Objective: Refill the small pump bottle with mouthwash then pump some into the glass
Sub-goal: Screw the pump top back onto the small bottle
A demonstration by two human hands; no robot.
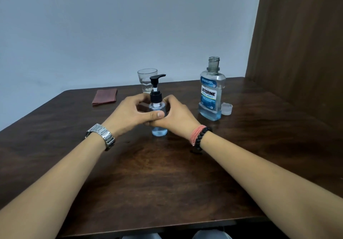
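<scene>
At the centre of the frame, my left hand [128, 112] and right hand [176, 115] clamp their fingers round the small pump bottle [157, 108], upright on the tabletop [167, 173]. I judge the black collar needs tightening before pumping toward the glass [147, 80] just behind.

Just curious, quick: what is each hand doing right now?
Left hand: closed around the small pump bottle, thumb across its front.
Right hand: closed around the same bottle from the other side.

cloth [104, 96]: folded, reddish, far left on table | table [167, 173]: dark wood | wall [120, 25]: pale | panel [300, 43]: brown, right
</scene>
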